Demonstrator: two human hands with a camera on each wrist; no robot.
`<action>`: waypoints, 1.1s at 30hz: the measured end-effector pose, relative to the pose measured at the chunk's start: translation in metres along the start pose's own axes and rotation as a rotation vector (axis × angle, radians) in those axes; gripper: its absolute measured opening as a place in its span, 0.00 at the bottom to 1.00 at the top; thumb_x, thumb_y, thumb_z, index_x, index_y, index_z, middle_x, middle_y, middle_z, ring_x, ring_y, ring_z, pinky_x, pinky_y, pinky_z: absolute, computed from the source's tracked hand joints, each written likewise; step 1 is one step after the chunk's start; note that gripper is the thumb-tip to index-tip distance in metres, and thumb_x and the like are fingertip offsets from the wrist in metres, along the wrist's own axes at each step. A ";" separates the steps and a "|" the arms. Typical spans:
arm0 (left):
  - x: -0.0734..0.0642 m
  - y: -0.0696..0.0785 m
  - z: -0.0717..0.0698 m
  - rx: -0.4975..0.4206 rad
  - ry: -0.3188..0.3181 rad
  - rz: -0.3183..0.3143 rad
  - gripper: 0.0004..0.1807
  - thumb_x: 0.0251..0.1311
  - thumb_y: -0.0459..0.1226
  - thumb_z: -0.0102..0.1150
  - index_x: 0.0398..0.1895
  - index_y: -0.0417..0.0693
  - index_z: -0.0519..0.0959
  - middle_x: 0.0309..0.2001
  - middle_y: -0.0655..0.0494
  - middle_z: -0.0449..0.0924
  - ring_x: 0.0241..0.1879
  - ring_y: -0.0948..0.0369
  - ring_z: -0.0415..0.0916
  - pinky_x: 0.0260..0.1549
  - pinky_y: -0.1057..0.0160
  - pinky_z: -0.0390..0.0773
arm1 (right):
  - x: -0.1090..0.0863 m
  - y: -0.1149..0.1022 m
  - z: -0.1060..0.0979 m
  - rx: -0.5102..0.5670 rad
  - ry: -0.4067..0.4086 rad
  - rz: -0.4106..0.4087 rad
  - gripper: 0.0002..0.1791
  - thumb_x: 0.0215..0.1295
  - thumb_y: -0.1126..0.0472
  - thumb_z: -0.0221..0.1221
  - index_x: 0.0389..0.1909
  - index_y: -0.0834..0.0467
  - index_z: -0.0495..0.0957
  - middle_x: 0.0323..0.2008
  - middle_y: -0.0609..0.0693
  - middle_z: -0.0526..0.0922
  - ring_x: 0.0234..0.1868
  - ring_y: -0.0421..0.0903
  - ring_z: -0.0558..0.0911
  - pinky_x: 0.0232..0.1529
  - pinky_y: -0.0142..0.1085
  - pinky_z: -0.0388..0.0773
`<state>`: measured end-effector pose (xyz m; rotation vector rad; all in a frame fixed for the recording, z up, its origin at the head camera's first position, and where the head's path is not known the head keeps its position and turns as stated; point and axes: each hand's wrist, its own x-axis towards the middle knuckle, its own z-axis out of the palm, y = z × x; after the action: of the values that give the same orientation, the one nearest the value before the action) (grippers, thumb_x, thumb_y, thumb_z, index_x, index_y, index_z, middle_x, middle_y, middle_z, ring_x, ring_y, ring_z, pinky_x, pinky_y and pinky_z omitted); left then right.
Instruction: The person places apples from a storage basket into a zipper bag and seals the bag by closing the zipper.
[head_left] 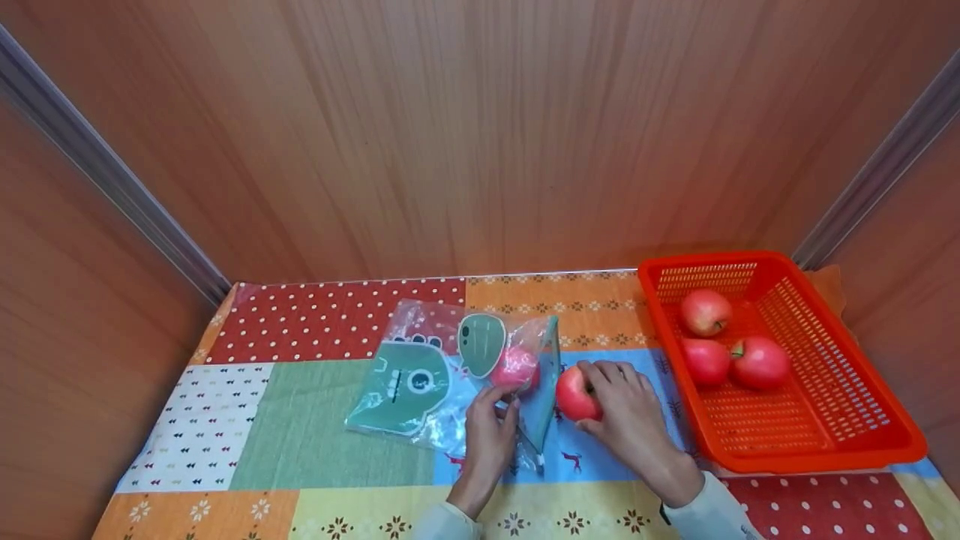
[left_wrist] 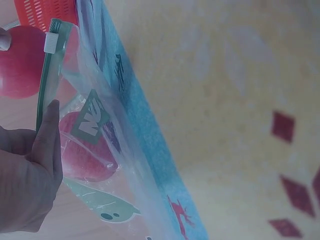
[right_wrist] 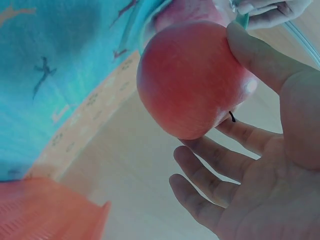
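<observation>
A clear zip bag [head_left: 409,390] printed with a green cartoon dinosaur lies on the cloth, its green-edged mouth facing right. One apple [head_left: 517,367] is inside it, also visible through the plastic in the left wrist view. My left hand [head_left: 491,431] pinches the bag's edge near the mouth, where a white slider [left_wrist: 50,43] sits on the green zip strip. Just right of the mouth, my right hand [head_left: 626,412] grips a second red apple [head_left: 577,395] between thumb and fingers. In the right wrist view that apple [right_wrist: 190,80] shows its dark stem.
An orange-red plastic basket [head_left: 810,459] stands at the right with three apples [head_left: 760,363] in it. A patchwork cloth [head_left: 337,427] covers the table. Wood-grain panels [head_left: 480,135] enclose the back and both sides.
</observation>
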<state>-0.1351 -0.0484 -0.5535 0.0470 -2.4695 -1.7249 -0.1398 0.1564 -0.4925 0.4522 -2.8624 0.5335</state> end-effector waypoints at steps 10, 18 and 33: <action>0.001 -0.001 0.002 0.013 0.014 0.003 0.16 0.69 0.27 0.64 0.57 0.45 0.86 0.49 0.53 0.84 0.40 0.63 0.78 0.41 0.70 0.83 | 0.002 -0.006 0.013 0.018 0.005 0.003 0.45 0.44 0.56 0.86 0.65 0.60 0.78 0.56 0.59 0.82 0.59 0.59 0.75 0.59 0.59 0.77; 0.000 -0.001 0.001 0.008 0.015 -0.017 0.16 0.70 0.27 0.64 0.57 0.48 0.86 0.49 0.56 0.84 0.40 0.64 0.77 0.41 0.70 0.82 | 0.002 -0.012 0.026 0.065 -0.010 0.015 0.44 0.45 0.56 0.85 0.66 0.60 0.78 0.59 0.59 0.82 0.60 0.60 0.76 0.60 0.60 0.77; 0.001 0.000 0.001 0.005 0.009 -0.024 0.15 0.70 0.27 0.64 0.56 0.47 0.87 0.47 0.56 0.84 0.39 0.64 0.77 0.40 0.69 0.82 | 0.006 -0.017 0.046 0.125 0.014 0.046 0.45 0.46 0.57 0.85 0.67 0.60 0.78 0.60 0.59 0.81 0.61 0.59 0.76 0.58 0.58 0.77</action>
<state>-0.1360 -0.0474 -0.5539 0.0848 -2.4771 -1.7241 -0.1457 0.1222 -0.5274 0.4013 -2.8428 0.7234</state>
